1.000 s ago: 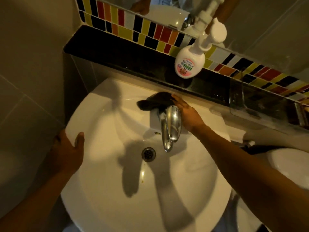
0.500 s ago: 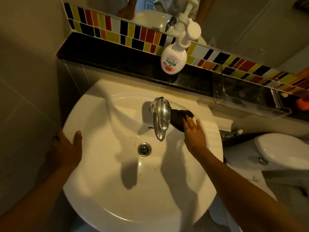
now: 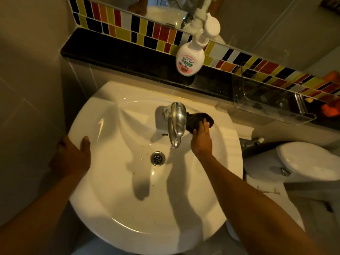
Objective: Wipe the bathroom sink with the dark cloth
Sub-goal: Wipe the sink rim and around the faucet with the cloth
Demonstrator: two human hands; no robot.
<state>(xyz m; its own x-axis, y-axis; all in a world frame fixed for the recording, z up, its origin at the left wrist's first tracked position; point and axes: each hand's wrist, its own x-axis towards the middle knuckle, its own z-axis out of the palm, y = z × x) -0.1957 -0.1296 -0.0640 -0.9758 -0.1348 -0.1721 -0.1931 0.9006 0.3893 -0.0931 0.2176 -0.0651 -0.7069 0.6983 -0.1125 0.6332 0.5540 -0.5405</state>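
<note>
Your left hand (image 3: 70,159) gripped the sink (image 3: 128,208) at its left rim, thumb lying on the white edge. Your right hand (image 3: 201,139) pressed flat on the dark cloth (image 3: 197,119), fingers spread over it, on the sink's back right ledge just beside the tap (image 3: 175,122). Behind, a soap bottle (image 3: 189,60) stood on the black shelf (image 3: 119,56).

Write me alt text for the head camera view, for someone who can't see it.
Seen from above, a person's right hand presses a dark cloth onto the white sink rim just right of the chrome faucet, while the left hand grips the sink's left edge. A soap pump bottle stands on the black ledge behind.
</note>
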